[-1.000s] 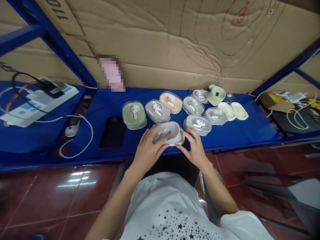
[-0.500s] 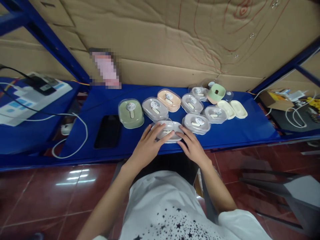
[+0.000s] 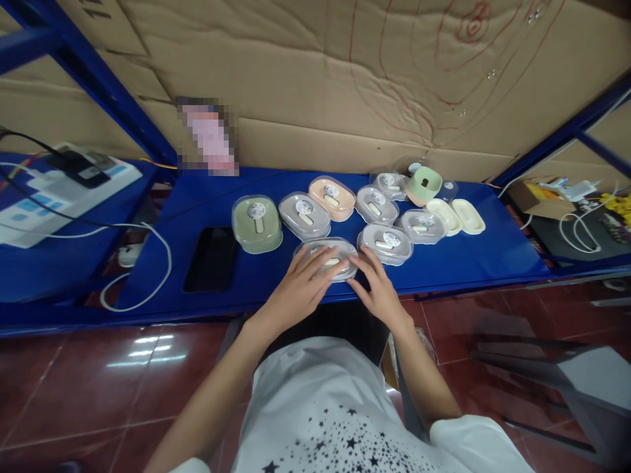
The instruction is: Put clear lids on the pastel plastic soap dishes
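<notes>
A grey oval box with a clear lid (image 3: 340, 252) lies at the blue table's front edge. Over its left part rests my left hand (image 3: 296, 289), fingers spread across the lid. My right hand (image 3: 377, 289) touches the box's right end with its fingertips, fingers apart. Both hands hold the box between them. Just right of it is another grey lidded box (image 3: 385, 244). Behind stand a grey box (image 3: 304, 215) and a peach box (image 3: 332, 198), and a green box (image 3: 257, 224) is to the left.
A black phone (image 3: 210, 259) lies left of the green box. More grey boxes, a green open container (image 3: 424, 184) and cream trays (image 3: 468, 217) stand at the back right. A white cable (image 3: 170, 263) loops over the left edge. Cardboard (image 3: 296, 79) rises behind the table.
The clear lid now sits squarely over the grey box between my hands, where it was askew before. My left hand has shifted slightly to the right over it.
</notes>
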Demonstrator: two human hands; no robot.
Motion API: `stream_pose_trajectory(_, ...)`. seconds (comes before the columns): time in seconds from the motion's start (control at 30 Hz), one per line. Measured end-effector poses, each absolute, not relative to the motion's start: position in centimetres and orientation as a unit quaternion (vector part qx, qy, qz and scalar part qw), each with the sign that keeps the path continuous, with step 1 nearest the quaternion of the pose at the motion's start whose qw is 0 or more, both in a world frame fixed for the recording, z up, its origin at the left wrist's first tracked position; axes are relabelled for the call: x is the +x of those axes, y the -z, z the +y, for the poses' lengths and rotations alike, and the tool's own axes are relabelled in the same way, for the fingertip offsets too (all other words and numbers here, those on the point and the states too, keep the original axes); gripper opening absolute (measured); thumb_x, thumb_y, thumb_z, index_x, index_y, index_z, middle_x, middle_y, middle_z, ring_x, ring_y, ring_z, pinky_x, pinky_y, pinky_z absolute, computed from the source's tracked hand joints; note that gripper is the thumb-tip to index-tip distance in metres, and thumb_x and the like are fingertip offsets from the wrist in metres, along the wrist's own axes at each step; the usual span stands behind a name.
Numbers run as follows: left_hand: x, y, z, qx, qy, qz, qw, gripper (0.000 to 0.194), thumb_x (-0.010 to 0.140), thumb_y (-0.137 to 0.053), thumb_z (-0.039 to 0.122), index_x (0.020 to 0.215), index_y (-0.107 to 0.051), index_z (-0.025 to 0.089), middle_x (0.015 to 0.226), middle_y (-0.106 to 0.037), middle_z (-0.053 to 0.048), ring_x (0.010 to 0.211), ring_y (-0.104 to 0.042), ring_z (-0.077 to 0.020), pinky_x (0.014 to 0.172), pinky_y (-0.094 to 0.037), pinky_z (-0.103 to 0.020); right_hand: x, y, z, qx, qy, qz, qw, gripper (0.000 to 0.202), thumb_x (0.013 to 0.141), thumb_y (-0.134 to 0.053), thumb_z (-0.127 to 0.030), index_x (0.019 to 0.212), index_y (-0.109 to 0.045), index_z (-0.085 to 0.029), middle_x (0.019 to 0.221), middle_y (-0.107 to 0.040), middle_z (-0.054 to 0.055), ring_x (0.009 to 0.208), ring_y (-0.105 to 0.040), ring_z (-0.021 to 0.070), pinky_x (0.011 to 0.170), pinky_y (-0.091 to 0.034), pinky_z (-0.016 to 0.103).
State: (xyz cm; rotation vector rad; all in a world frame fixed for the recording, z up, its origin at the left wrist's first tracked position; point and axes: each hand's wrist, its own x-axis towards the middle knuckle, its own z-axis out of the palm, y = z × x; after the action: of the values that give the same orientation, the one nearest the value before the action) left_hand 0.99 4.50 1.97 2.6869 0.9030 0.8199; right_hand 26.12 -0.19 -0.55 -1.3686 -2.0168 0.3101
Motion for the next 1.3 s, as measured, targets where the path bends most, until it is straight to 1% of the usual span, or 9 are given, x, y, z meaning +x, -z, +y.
stream_pose_trajectory(0.1, 0.5, -1.4, 4.8, 0.880, -0.315, 0.340, 0.097, 0.057, 0.107, -0.063, 0.024, 0.161, -0.050, 0.032, 0.172, -0.046, -0.013, 0.164, -0.038, -0.0337, 0.134, -0.030, -0.065, 26.2, 0.6, -0.1, -0.525, -0.118, -0.761, 0.361, 0.056, 0.109, -0.062, -0.039, 0.163, -0.047, -0.033, 0.171, -0.046, 0.012, 0.159, -0.048, 0.0302, 0.131, -0.045, 0.054)
stream_pose_trajectory(0.17, 0.1, -1.0, 5.0, 0.867, -0.332, 0.354, 0.114, 0.061, 0.106, -0.066, 0.028, 0.163, -0.047, 0.033, 0.170, -0.046, -0.014, 0.163, -0.039, -0.0345, 0.132, -0.035, -0.064, 26.2, 0.7, -0.1, -0.525, -0.122, -0.759, 0.365, 0.056, 0.108, -0.064, -0.039, 0.161, -0.048, -0.032, 0.170, -0.047, 0.013, 0.160, -0.047, 0.0303, 0.132, -0.044, 0.055)
stream_pose_trajectory(0.27, -0.1, -0.7, 5.3, 0.864, -0.339, 0.341, 0.150, 0.061, 0.106, -0.066, 0.029, 0.163, -0.046, 0.033, 0.167, -0.049, -0.013, 0.162, -0.041, -0.0324, 0.129, -0.043, -0.059, 26.2, 0.9, 0.0, -0.526, -0.124, -0.754, 0.374, 0.056, 0.108, -0.065, -0.040, 0.160, -0.048, -0.031, 0.169, -0.048, 0.014, 0.160, -0.047, 0.0303, 0.131, -0.045, 0.056)
stream_pose_trajectory(0.43, 0.4, -0.8, 5.7, 0.865, -0.338, 0.328, 0.171, 0.052, 0.107, -0.065, 0.029, 0.157, -0.053, 0.033, 0.169, -0.046, -0.012, 0.163, -0.039, -0.0329, 0.130, -0.042, -0.061, 26.4, 1.1, 0.1, -0.525, -0.129, -0.742, 0.396, 0.064, 0.107, -0.066, -0.039, 0.166, -0.041, -0.033, 0.170, -0.046, 0.014, 0.160, -0.046, 0.0296, 0.126, -0.051, 0.053)
stream_pose_trajectory(0.6, 0.8, -0.4, 5.7, 0.856, -0.346, 0.332, 0.193, 0.051, 0.106, -0.065, 0.029, 0.156, -0.054, 0.034, 0.173, -0.039, -0.012, 0.166, -0.035, -0.0335, 0.132, -0.039, -0.062, 26.4, 1.1, -0.1, -0.535, -0.101, -0.763, 0.349, 0.063, 0.110, -0.061, -0.037, 0.170, -0.041, -0.039, 0.177, -0.037, 0.009, 0.163, -0.043, 0.0298, 0.132, -0.043, 0.053)
stream_pose_trajectory(0.77, 0.3, -0.1, 5.4, 0.834, -0.353, 0.362, 0.222, 0.048, 0.106, -0.067, 0.033, 0.152, -0.057, 0.034, 0.177, -0.032, -0.011, 0.166, -0.033, -0.0333, 0.133, -0.038, -0.060, 26.2, 0.9, -0.2, -0.517, -0.085, -0.790, 0.319, 0.064, 0.112, -0.055, -0.030, 0.173, -0.035, -0.039, 0.182, -0.030, 0.005, 0.165, -0.038, 0.0281, 0.134, -0.040, 0.049)
stream_pose_trajectory(1.0, -0.4, -0.7, 4.9, 0.811, -0.323, 0.409, 0.265, 0.049, 0.104, -0.070, 0.039, 0.151, -0.058, 0.033, 0.174, -0.037, -0.010, 0.162, -0.041, -0.0317, 0.131, -0.041, -0.057, 26.2, 0.7, 0.1, -0.515, -0.057, -0.813, 0.267, 0.063, 0.113, -0.052, -0.026, 0.172, -0.037, -0.040, 0.180, -0.034, 0.004, 0.164, -0.041, 0.0305, 0.130, -0.045, 0.056)
stream_pose_trajectory(1.13, -0.7, -0.8, 4.8, 0.807, -0.325, 0.409, 0.275, 0.051, 0.103, -0.071, 0.038, 0.151, -0.056, 0.032, 0.174, -0.039, -0.011, 0.162, -0.041, -0.0316, 0.131, -0.040, -0.057, 26.1, 0.7, 0.0, -0.521, -0.049, -0.813, 0.255, 0.062, 0.113, -0.050, -0.026, 0.171, -0.037, -0.041, 0.179, -0.037, 0.003, 0.167, -0.033, 0.0312, 0.131, -0.042, 0.061)
stream_pose_trajectory(1.3, -0.7, -0.4, 4.9, 0.803, -0.329, 0.409, 0.282, 0.050, 0.102, -0.072, 0.037, 0.149, -0.055, 0.030, 0.173, -0.039, -0.011, 0.162, -0.042, -0.0301, 0.131, -0.041, -0.054, 26.3, 0.7, 0.0, -0.506, -0.051, -0.822, 0.256, 0.061, 0.113, -0.051, -0.025, 0.171, -0.038, -0.039, 0.180, -0.034, 0.004, 0.169, -0.029, 0.0308, 0.132, -0.041, 0.060)
